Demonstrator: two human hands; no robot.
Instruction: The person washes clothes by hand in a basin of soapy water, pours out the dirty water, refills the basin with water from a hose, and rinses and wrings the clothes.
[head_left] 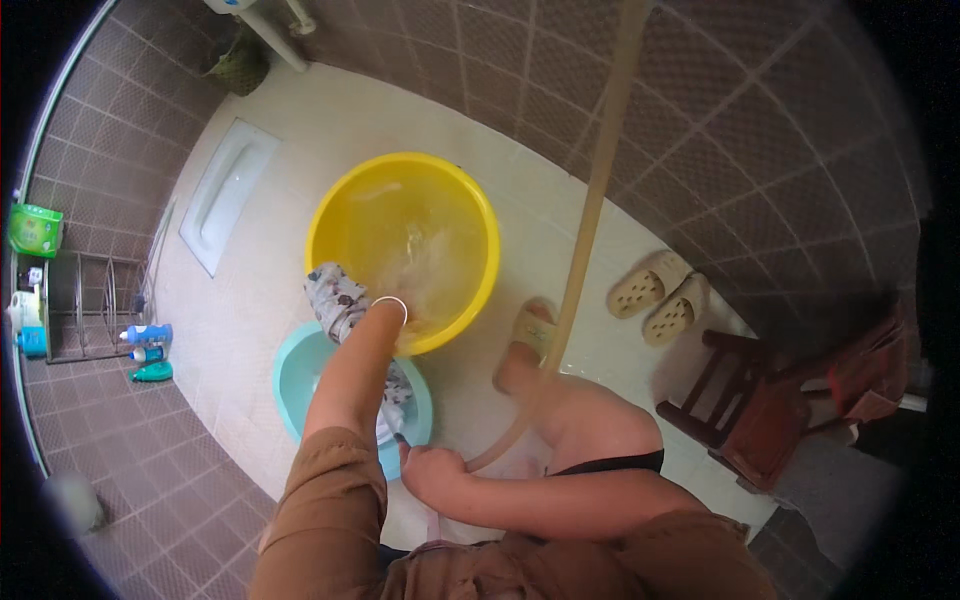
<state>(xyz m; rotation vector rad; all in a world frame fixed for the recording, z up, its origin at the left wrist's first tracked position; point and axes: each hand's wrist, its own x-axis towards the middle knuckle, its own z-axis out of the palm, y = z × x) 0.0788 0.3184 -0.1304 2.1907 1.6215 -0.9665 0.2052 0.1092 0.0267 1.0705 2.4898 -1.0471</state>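
Note:
My left arm, with a white bangle at the wrist, reaches over the near rim of a large yellow basin (478, 310) of water. My left hand (405, 290) is down in the cloudy water, and its fingers cannot be made out. Beside the wrist, a grey patterned cloth (335, 297) hangs over the basin's rim. My right hand (432, 476) is closed round the lower end of a long tan hose (583, 250). It is next to a smaller light-blue basin (290, 375), which holds patterned and white cloth (396, 400) partly hidden under my left forearm.
A white squat toilet (228, 190) is set in the pale floor at the left. Bottles (148, 333) and a wire rack (90, 300) stand by the left wall. Cream clogs (660, 297) and a reddish-brown wooden chair (750, 410) are at the right. My sandalled foot (528, 345) is near the yellow basin.

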